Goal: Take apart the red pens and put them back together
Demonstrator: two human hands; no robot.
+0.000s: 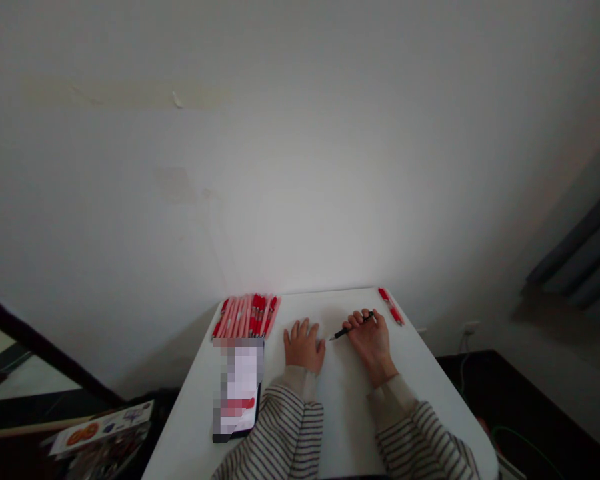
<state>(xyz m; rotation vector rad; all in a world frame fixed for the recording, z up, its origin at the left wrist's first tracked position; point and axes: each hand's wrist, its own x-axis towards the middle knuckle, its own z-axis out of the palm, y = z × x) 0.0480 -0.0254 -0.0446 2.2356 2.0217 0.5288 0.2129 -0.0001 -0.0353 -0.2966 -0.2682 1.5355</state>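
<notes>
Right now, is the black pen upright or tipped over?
Tipped: the black pen slants sideways in the fingers of the right hand, its pointed end toward the left hand.

Table (pixel 347 420) before the wall (pixel 330 167)
Pens (pixel 240 317) lie far left, the phone (pixel 241 383) in front; left hand (pixel 304 350) mid-table, a marker (pixel 341 333) in the right hand (pixel 373 343); another pen (pixel 391 307) far right.

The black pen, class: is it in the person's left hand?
No, the right hand holds the black pen, while the left hand rests on the white table.
</notes>
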